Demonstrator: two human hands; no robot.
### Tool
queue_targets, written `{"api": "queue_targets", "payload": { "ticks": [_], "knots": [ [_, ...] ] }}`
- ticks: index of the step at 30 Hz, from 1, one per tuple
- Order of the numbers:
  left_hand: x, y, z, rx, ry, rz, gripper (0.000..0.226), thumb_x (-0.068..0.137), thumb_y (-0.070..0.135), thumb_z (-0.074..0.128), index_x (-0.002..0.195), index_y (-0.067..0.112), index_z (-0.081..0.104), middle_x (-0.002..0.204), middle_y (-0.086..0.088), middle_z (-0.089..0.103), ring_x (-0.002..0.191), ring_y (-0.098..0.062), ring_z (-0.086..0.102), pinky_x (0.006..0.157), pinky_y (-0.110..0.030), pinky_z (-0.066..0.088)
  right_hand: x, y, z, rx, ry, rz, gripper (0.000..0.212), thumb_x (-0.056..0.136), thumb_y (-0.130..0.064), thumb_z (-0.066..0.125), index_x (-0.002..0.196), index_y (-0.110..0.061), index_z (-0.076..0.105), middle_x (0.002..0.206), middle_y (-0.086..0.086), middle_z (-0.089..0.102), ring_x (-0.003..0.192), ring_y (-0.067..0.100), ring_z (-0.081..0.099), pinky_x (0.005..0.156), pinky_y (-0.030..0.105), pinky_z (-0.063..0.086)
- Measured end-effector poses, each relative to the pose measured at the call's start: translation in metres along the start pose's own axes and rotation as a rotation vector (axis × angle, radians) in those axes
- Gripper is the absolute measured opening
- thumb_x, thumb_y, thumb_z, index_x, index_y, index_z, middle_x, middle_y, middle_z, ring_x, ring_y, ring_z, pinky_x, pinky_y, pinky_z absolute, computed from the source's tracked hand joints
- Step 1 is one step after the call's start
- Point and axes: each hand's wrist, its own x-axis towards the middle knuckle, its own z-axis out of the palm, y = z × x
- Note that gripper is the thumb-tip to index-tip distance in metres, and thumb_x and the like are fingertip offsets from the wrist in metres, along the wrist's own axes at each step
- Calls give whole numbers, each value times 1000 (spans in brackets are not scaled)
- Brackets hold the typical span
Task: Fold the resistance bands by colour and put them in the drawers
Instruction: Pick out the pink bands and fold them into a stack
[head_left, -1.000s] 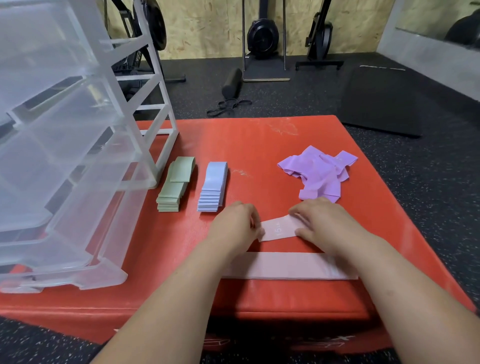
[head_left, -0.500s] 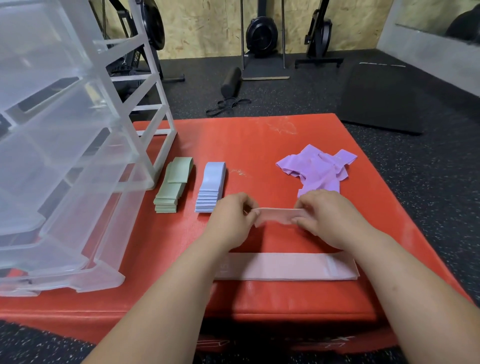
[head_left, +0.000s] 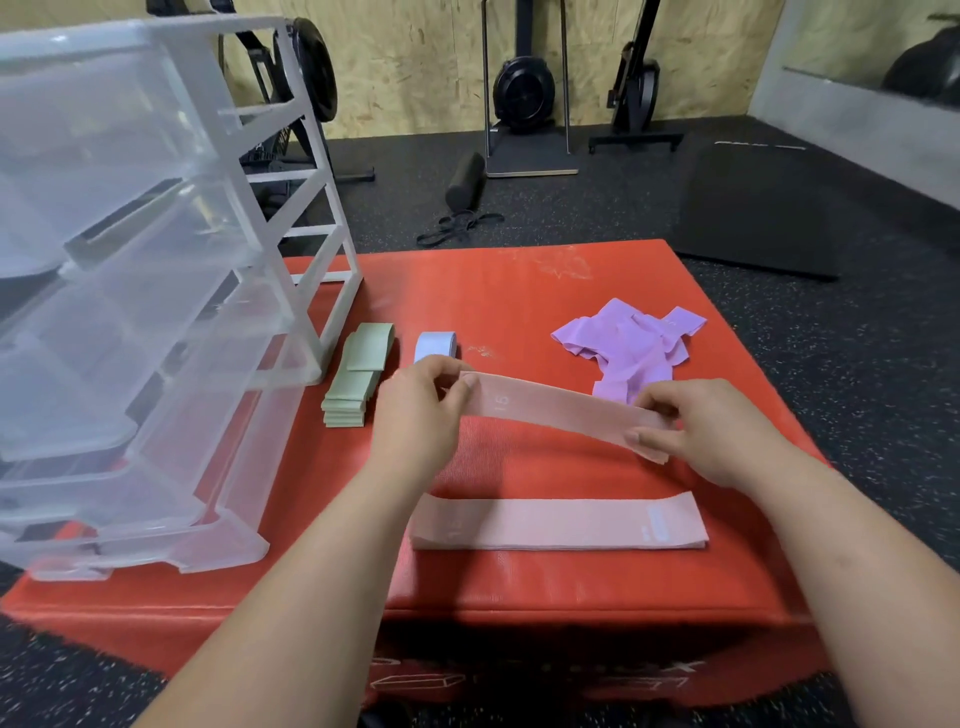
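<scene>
A pink resistance band (head_left: 561, 410) marked 15 is held flat above the red padded box (head_left: 519, 291); the left hand (head_left: 415, 421) and right hand (head_left: 711, 431) each pinch one end. Another pink band (head_left: 561, 522) lies flat nearer the person. Beyond sit a folded green stack (head_left: 356, 379), a blue stack (head_left: 435, 345) partly hidden by the left hand, loose purple bands (head_left: 631, 345) and the clear drawer unit (head_left: 145, 291). Half a second ago the hands were closer together, with only a short stretch of band showing between them.
</scene>
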Motion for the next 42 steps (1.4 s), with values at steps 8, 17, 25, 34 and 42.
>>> {"api": "queue_targets", "payload": {
  "ticks": [8, 17, 25, 34, 42],
  "knots": [
    [-10, -7, -32, -17, 64, -67, 8, 100, 26, 73, 98, 22, 79, 86, 15, 75, 82, 2, 69, 68, -11, 47, -33, 11, -22, 242, 54, 86, 6, 89, -31, 81, 86, -32, 76, 77, -11, 73, 71, 8, 62, 67, 29, 47],
    [-42, -17, -50, -291, 47, -235, 4, 94, 22, 81, 91, 20, 80, 80, 0, 77, 65, -10, 66, 69, -40, 60, -63, -5, -21, 801, 164, 237, 28, 91, -3, 78, 115, -17, 75, 88, 6, 81, 73, 10, 70, 67, 21, 62],
    [-76, -19, -53, -317, 33, -259, 5, 92, 20, 82, 88, 22, 80, 74, 3, 74, 62, -8, 63, 72, -36, 58, -87, -24, -15, 801, 307, 334, 22, 87, 4, 79, 93, -17, 75, 80, 9, 75, 71, 21, 63, 65, 24, 57],
    [-85, -29, -59, -166, -33, -276, 6, 88, 24, 83, 86, 24, 78, 76, 6, 77, 76, -19, 75, 83, -48, 64, -96, -14, 4, 716, 269, 420, 16, 89, 5, 76, 97, -9, 79, 73, 4, 72, 65, 20, 62, 79, 43, 58],
    [-86, -31, -54, 39, -47, -222, 9, 88, 19, 80, 89, 25, 74, 79, 5, 73, 80, -15, 69, 72, -28, 53, -92, -3, 16, 460, 240, 418, 20, 77, -10, 87, 87, -26, 79, 71, -5, 77, 74, 20, 72, 77, 37, 56]
  ]
}}
